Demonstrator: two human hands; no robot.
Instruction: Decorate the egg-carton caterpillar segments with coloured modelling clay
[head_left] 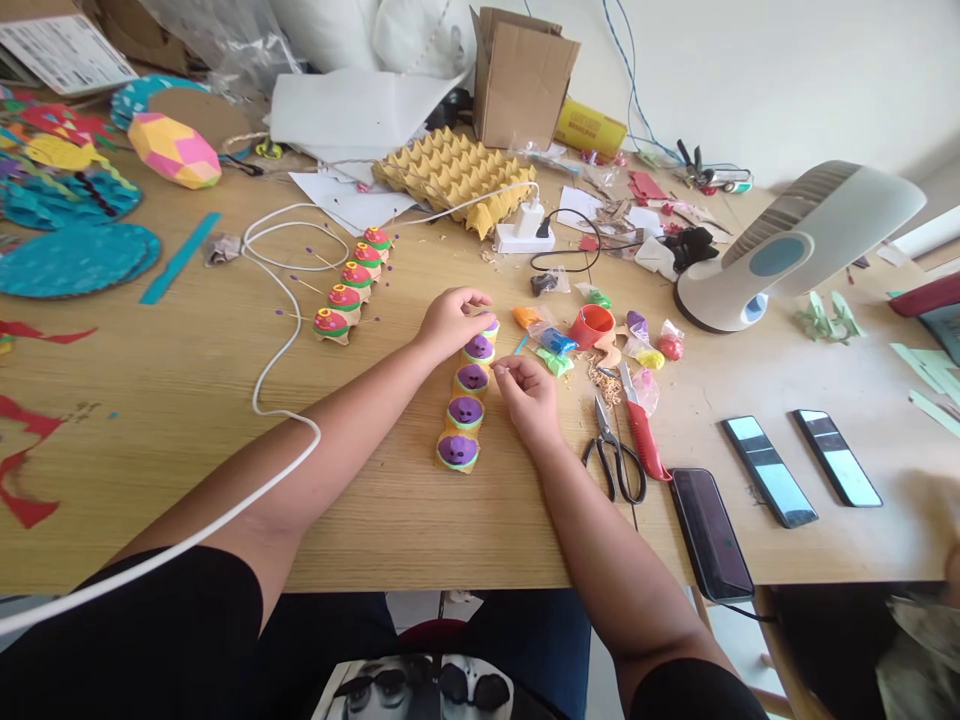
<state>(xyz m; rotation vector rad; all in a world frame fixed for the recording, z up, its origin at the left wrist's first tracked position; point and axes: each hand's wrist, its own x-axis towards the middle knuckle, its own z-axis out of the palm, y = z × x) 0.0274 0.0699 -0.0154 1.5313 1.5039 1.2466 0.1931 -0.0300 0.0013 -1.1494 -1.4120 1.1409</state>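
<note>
A strip of egg-carton cups (466,410) lies lengthwise before me, each visible cup topped with purple clay, a pale green rim and small dark face marks. At its far end, my left hand (456,318) has its thumb and fingers closed around the last cup, partly hiding it. My right hand (527,398) is beside the strip's right edge, thumb and forefinger pinched together. Whatever sits in that pinch is too small to make out. Further left stands a second carton strip (352,285) with red and green clay tops and thin sticks poking out sideways.
Scissors (616,455), a red-handled knife (643,430) and several phones (712,530) lie to the right. Bagged clay (556,340) surrounds an orange-red ring (592,326). A yellow egg tray (457,175), power strip (525,238) and fan (780,250) stand behind. A white cable (274,375) crosses my left arm.
</note>
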